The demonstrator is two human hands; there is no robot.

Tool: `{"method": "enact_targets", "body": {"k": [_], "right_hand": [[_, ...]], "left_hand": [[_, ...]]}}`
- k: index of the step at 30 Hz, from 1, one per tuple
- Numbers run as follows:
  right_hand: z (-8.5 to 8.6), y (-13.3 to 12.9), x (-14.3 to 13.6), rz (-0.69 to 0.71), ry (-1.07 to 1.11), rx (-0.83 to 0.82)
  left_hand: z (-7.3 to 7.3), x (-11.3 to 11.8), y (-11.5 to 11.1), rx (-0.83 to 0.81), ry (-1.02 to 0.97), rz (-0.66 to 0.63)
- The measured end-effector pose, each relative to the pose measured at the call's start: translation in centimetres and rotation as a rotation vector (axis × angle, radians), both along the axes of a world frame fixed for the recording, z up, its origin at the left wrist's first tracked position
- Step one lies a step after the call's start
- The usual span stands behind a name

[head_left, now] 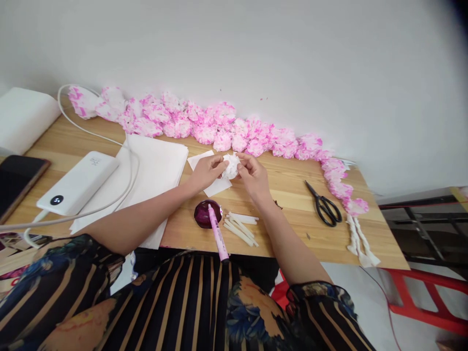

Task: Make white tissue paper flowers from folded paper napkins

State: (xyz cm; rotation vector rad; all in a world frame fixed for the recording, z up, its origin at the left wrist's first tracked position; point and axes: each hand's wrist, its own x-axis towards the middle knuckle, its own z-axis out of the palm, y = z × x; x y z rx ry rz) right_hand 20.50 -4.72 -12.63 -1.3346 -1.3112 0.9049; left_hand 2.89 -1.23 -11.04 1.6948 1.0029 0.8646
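A crumpled white paper flower (231, 166) is held between my two hands above the middle of the wooden table. My left hand (209, 171) pinches its left side, and my right hand (252, 174) grips its right side with thumb and fingers. Flat white paper pieces (218, 187) lie beneath the hands. Just nearer to me sits a dark purple dish (202, 214) with a pink marker (218, 234) leaning across it. Several thin white sticks (241, 229) lie to the right of the dish.
Pink-and-white paper flowers (204, 134) line the wall and right edge. Black scissors (325, 204) lie right. At left are a paper stack (157, 156), a cabled white power bank (78, 183) and a dark phone (20, 178). A red stool (431, 297) stands below right.
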Motion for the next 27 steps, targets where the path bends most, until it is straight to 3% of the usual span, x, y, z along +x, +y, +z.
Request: {"method": "enact_targets", "body": {"k": [10, 17, 20, 23, 27], "right_hand": [[0.9, -0.6, -0.2, -0.092, -0.269, 0.092], [0.5, 0.0, 0.3, -0.049, 0.261, -0.153], [0.5, 0.1, 0.5, -0.028, 0.334, -0.211], [0.7, -0.1, 0.4, -0.016, 0.211, -0.125], [1.2, -0.6, -0.1, -0.032, -0.118, 0.053]], "left_hand": [[-0.2, 0.1, -0.4, 0.302, 0.230, -0.066], [-0.3, 0.1, -0.3, 0.218, 0.152, -0.069], [-0.3, 0.1, -0.1, 0.136, 0.131, -0.045], [-0.2, 0.1, -0.1, 0.089, 0.104, -0.033], [-0.4, 0.1, 0.0, 0.059, 0.068, -0.033]]}}
